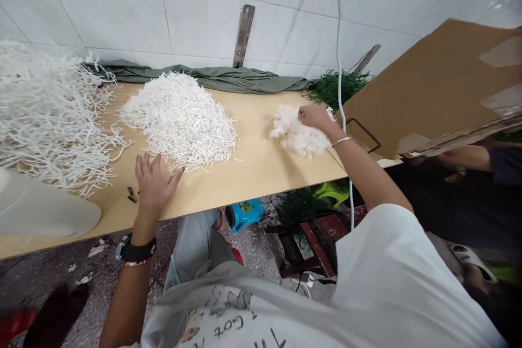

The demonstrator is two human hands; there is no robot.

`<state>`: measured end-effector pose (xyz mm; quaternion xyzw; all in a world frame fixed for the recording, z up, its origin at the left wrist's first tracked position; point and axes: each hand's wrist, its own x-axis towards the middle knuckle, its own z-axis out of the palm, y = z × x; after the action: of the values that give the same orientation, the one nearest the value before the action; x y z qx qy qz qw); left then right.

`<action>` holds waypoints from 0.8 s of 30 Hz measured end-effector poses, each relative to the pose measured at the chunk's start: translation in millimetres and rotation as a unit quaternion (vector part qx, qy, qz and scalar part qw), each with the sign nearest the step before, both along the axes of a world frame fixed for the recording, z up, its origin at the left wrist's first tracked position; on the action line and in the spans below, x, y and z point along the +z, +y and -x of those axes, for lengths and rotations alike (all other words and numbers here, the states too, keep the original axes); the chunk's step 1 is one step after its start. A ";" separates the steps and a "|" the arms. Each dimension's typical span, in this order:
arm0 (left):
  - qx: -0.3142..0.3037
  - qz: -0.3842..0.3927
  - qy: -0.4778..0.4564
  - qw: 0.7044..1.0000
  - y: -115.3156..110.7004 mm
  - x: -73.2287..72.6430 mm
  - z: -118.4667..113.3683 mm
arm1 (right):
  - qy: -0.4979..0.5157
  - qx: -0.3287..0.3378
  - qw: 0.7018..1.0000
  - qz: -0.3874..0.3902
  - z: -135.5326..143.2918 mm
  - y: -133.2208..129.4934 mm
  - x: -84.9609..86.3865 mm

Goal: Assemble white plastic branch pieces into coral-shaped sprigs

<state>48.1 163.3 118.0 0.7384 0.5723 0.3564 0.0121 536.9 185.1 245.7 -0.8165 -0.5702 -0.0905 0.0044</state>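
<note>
A pile of short white plastic-looking sprigs [183, 122] lies on the pale wooden table [256, 174]. At its near edge my left hand [157, 185] rests palm down, fingers spread, with nothing in them. Farther right, my right hand [316, 119] is closed at the top of a fluffy white bunch [304, 138]. Motion blurs this bunch, and my curled fingers hide where they grip. Several small dark seed-like bits [131, 194] lie left of my left wrist.
Tangled white strands [49, 119] and a white plastic container [44, 206] fill the left side. A cardboard box [440, 87], green sprigs [338, 89] and a hanging white cable [340, 65] are at right. Green cloth [212, 80] lines the wall. Another person's arm [468, 157] shows beyond the box.
</note>
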 end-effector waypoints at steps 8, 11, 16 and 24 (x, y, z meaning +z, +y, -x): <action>-0.001 -0.033 0.015 0.999 -1.7 -0.1 -0.1 | 0.021 -0.056 0.983 -0.175 -35.6 11.1 119.7; -0.005 -0.037 0.022 0.999 -2.4 -0.7 -0.1 | 0.038 -0.107 0.960 -0.258 -36.2 7.6 139.7; -0.008 -0.040 0.021 0.999 -3.4 -0.8 0.2 | 0.081 -0.136 0.890 -0.427 -27.6 1.6 167.4; -0.018 -0.026 0.008 0.999 -2.3 -2.1 1.4 | 0.090 -0.069 0.895 -0.432 -13.4 -14.5 219.4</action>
<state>46.8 161.0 115.9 0.7514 0.5494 0.3653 -0.0051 550.3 170.6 465.1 -0.7759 -0.4144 -0.2542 0.4020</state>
